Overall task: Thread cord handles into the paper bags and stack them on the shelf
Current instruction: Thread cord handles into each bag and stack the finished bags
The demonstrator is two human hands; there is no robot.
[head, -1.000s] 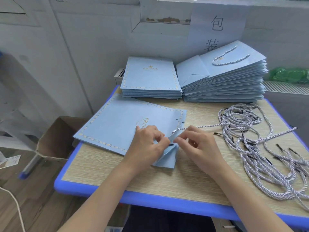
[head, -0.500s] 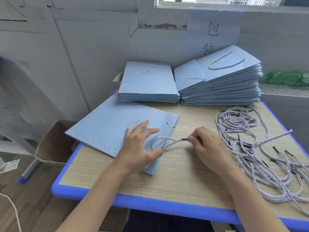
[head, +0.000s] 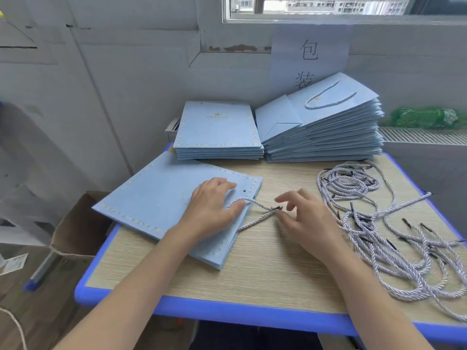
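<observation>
The left hand (head: 212, 205) is lying flat on the smooth blue paper bag (head: 161, 203), hiding its gold print. The right hand (head: 303, 218) is pinching the twisted cord (head: 255, 218).

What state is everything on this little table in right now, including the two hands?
Left hand: flat on the bag, fingers straight.
Right hand: fingers spread, at the cord's dark tip, grip unclear.
Bag being worked on: lying flat, one cord partly threaded.
Cord: looped out of the bag's edge.
Plain bag stack: flat, no handles.
Finished bag stack: handle showing on top.
Loose cords: tangled heap.
</observation>
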